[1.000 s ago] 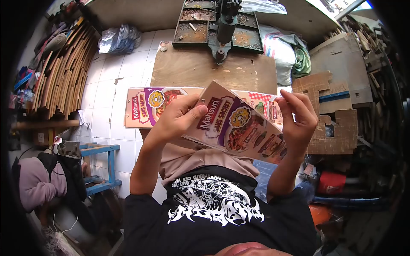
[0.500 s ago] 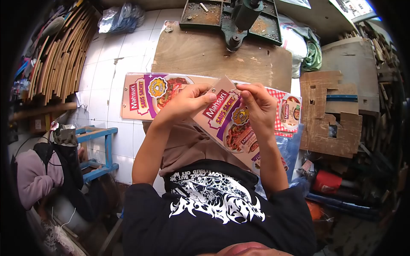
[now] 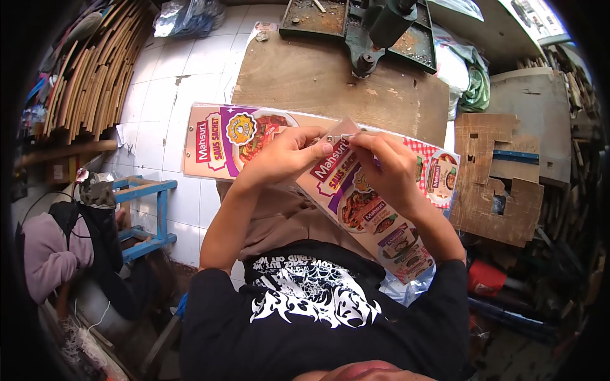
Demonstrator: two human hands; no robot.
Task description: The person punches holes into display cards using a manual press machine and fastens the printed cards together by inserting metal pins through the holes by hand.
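My left hand point(image 3: 279, 159) grips a laminated food advertising sign point(image 3: 365, 206) by its top end, the thumb lying on its face near a small metal eyelet point(image 3: 330, 138). The sign slants down to the right over my lap. At the same top end, my right hand point(image 3: 387, 162) pinches a thin, light, wire-like piece point(image 3: 344, 135) close to the eyelet; its exact kind is too small to tell. Beneath both hands lies another printed sign point(image 3: 210, 143), wide and partly covered, with eyelets along its left edge.
A dark green metal press point(image 3: 381, 32) with dirty trays stands on the wooden board point(image 3: 305, 76) ahead. Cut cardboard point(image 3: 483, 190) leans at the right. To the left are a blue stool frame point(image 3: 162, 209), stacked wooden strips point(image 3: 95, 82) and a seated person's sleeve point(image 3: 47, 260).
My right hand has moved slightly left and down, its fingers now nearer the sign's top corner. The thin piece shows by the eyelet. The lower part of the held sign has come into view.
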